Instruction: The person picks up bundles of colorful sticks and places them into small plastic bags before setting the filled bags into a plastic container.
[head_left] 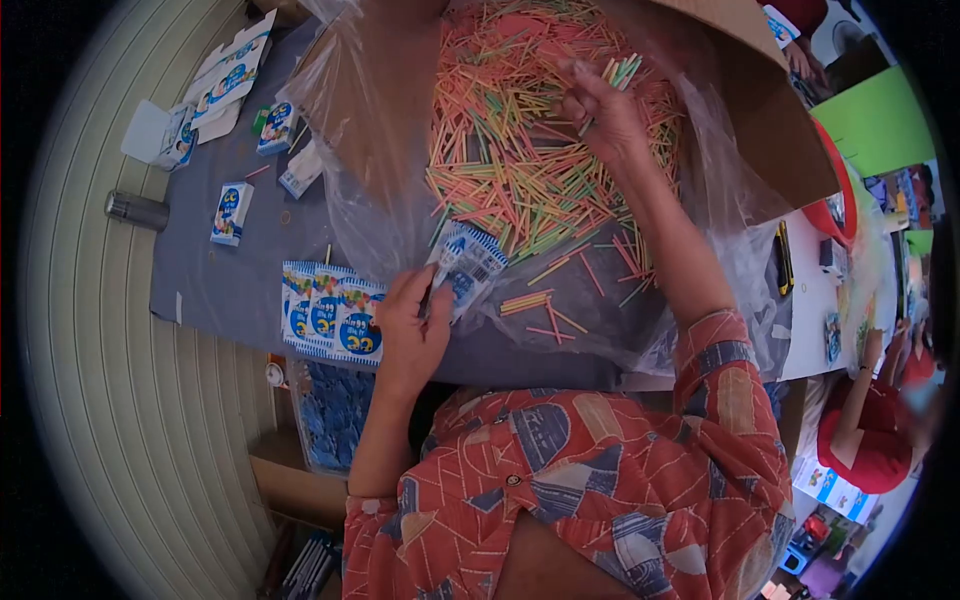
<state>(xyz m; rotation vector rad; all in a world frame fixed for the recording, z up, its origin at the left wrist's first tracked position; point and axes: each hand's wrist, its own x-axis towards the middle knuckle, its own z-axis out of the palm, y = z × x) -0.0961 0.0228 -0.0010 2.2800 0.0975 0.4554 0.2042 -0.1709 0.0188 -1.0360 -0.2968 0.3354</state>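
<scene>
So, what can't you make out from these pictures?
All in the head view:
- Number of thin pastel sticks in the right hand: fingers hide some.
- Contents of the blue-and-white printed packet in the left hand: hidden by its wrapper.
- Far end of the brown cardboard box: cut off by the top edge.
- Red-shirted person's work: small, blurred.

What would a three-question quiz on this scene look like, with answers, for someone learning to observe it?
1. Multiple choice: what does the right hand hold?
A) a metal flask
B) thin coloured sticks
C) a small carton

2. True or false: the left hand is touching a blue-and-white packet.

3. Short answer: what see-through material hangs out around the opening of the cardboard box?

Key: 1. B; 2. True; 3. Plastic sheeting.
</scene>
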